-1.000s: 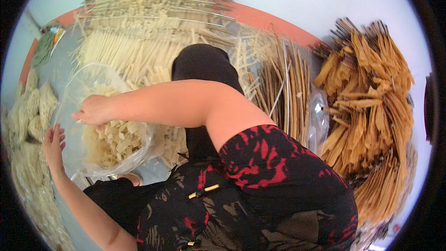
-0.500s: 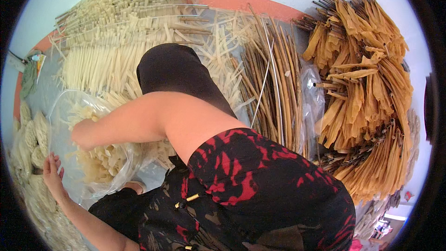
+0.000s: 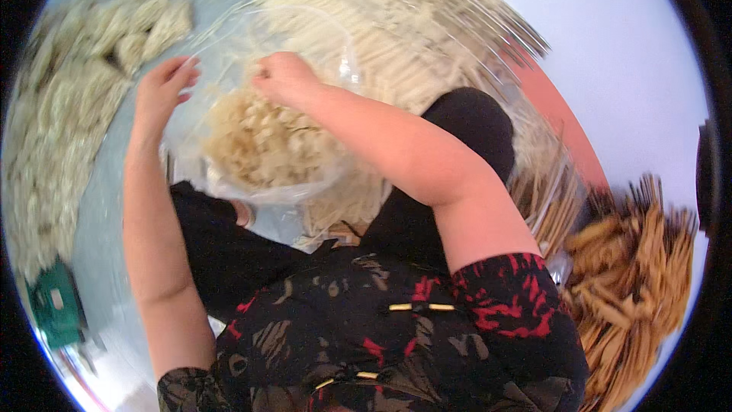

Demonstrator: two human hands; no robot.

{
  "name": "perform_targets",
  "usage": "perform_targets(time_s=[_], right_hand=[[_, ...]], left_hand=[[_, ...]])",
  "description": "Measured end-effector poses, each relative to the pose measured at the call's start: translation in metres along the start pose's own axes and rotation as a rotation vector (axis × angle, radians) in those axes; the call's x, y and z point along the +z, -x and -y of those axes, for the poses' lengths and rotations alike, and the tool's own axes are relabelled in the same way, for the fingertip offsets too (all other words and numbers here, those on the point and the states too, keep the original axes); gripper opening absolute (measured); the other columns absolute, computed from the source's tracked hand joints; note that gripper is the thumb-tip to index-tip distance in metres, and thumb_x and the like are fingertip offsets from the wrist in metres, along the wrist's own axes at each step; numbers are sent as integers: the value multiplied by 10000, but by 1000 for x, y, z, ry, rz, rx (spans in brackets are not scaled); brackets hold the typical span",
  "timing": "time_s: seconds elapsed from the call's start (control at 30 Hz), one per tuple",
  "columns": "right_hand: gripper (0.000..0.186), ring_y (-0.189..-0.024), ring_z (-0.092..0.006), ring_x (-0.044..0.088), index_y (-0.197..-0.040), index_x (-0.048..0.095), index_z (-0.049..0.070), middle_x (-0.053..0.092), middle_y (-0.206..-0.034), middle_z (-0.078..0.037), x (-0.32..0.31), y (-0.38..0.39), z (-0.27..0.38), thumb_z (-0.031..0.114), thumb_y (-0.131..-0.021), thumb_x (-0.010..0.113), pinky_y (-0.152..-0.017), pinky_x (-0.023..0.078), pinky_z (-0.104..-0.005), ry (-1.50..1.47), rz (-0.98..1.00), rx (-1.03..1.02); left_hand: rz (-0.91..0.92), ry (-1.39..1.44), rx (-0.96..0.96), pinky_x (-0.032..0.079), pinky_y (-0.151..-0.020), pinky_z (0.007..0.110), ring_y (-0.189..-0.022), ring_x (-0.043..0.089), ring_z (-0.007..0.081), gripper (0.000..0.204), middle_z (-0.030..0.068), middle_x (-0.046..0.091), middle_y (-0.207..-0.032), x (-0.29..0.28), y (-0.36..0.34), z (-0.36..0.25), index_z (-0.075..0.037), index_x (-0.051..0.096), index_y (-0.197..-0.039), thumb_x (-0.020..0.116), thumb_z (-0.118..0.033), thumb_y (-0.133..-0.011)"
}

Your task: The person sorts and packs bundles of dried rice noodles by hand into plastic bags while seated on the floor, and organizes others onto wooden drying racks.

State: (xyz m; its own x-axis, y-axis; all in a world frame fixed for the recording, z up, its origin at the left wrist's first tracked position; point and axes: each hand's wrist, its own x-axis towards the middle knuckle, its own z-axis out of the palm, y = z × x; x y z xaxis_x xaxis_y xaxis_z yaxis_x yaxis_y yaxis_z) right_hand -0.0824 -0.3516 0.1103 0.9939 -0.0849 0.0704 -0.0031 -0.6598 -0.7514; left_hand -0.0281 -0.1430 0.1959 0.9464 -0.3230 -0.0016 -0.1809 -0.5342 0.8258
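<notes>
Where the right hand (image 3: 286, 78) works: within the rim of a clear plastic bag (image 3: 352, 61) as seen from above, over the far part of its contents, fingers curled tightly inward; what they may be pinching is blurred, so I can't tell.
Left hand: out at the bag's left side, and look at this left hand (image 3: 162, 90), fingers loosely bent with gaps between them, tips toward the bag; whether they touch the film, I can't tell.
Bag: thin, glossy, crumpled, its wide mouth looping beyond the right hand and its body bulging on the near side.
Cut pieces: a loose heap of pale flakes (image 3: 267, 145) inside the bag, just nearer the body than the right hand, cream to straw, short, flat and curling.
Long strips: right of the right hand and beyond it, a broad spread of ivory strips (image 3: 396, 49), narrow and ribbon-like, with thin rods (image 3: 526, 38) poking out at the far edge.
Bundles: left of the left hand, a bank of pale, stringy bundles (image 3: 61, 114), lumpy and twisted.
Amber stack: well to the right of the right hand and nearer the body, leathery brown-gold sheets (image 3: 625, 297), long and creased.
Floor: smooth blue-grey floor (image 3: 107, 198) beside the left forearm.
</notes>
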Motion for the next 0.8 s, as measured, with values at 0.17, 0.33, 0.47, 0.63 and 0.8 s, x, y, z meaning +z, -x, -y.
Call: perform_targets(time_s=[0.17,0.33,0.47,0.63,0.8], right_hand=[[260,-759,-344,624,-870,682,44,664,-795,-159,10,19,9,287,-829,599,-688,497,-414,133,-14,-206],[221,-834,-352,636,-877,664,59,660,-829,-166,5,20,16,258,-831,580,-744,506,-458,217,49,-119],[223,-823,-360,636,-869,655,54,659,-838,-173,17,18,12,260,-829,580,-742,507,-457,378,34,-189],[243,-872,-347,633,-916,657,53,661,-878,-175,6,14,9,269,-838,577,-774,502,-454,410,135,-88],[421,-960,-276,618,-1086,638,70,643,-1107,-117,-49,29,43,425,-863,601,-851,495,-392,400,155,-122]], left_hand=[[-28,47,-42,510,-709,258,-858,629,109,336,37,678,-937,2,3,10,-48,650,-1100,603,-319,-908],[-27,58,9,519,-707,265,-850,638,119,337,55,684,-925,4,7,12,-26,649,-1098,609,-295,-898],[-41,24,21,522,-706,266,-825,639,121,315,51,690,-895,4,7,10,-27,666,-1074,624,-274,-884],[-46,-10,99,514,-735,270,-874,614,109,337,31,666,-965,-7,8,30,-94,647,-1127,604,-349,-911],[-128,-96,174,523,-718,292,-885,625,160,420,86,661,-959,-43,57,20,-22,647,-1073,638,-393,-876]])
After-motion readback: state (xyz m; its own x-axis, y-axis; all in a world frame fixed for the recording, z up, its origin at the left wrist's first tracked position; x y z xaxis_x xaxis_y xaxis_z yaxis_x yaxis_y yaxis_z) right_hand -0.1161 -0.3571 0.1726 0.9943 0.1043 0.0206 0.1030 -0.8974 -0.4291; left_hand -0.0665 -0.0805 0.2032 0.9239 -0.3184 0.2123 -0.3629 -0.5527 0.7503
